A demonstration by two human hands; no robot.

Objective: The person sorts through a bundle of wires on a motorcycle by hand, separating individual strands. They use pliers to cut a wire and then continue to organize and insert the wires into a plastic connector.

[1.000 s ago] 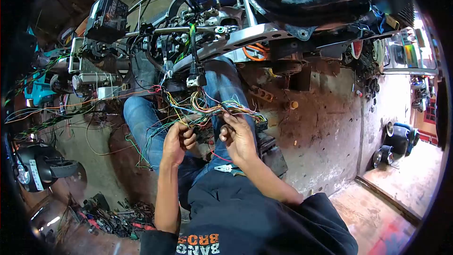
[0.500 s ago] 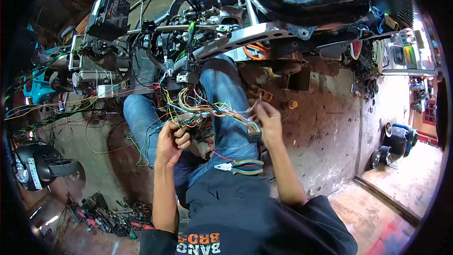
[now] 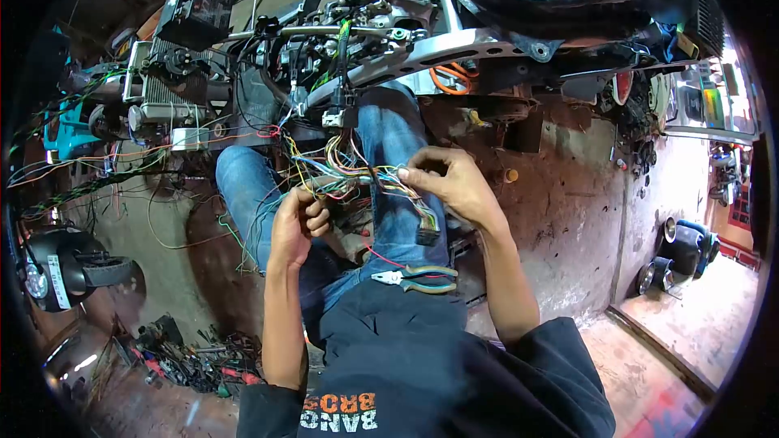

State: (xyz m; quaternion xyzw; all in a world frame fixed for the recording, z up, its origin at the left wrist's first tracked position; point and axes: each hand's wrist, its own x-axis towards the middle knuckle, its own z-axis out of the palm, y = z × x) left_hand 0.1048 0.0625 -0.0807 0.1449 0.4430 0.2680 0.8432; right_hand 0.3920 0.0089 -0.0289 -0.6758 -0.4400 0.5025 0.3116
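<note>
A bundle of multicoloured wires (image 3: 333,169) runs across above the person's knees, from a black connector (image 3: 338,118) on the motorcycle frame to a dark multi-pin connector (image 3: 428,232) hanging at its right end. My left hand (image 3: 303,219) is closed at the bundle's left part, with curled fingers and the thumb on thin wires. My right hand (image 3: 446,181) pinches the bundle's right part between thumb and forefinger, above the hanging connector. Pliers (image 3: 414,279) with dark, tan-edged handles lie on the lap, and a red wire (image 3: 381,256) runs beside them.
The motorcycle frame (image 3: 454,47) spans the top, with a battery (image 3: 196,5) and a radiator (image 3: 170,85) at the upper left. Loose parts (image 3: 195,361) are heaped on the floor at lower left. A wheel (image 3: 108,271) stands at the left, and a yellow cap (image 3: 510,175) lies at the right.
My right hand has shifted left along the bundle and now grips it nearer the middle. The hanging connector has dropped slightly to the left. My left hand is nearly in the same place.
</note>
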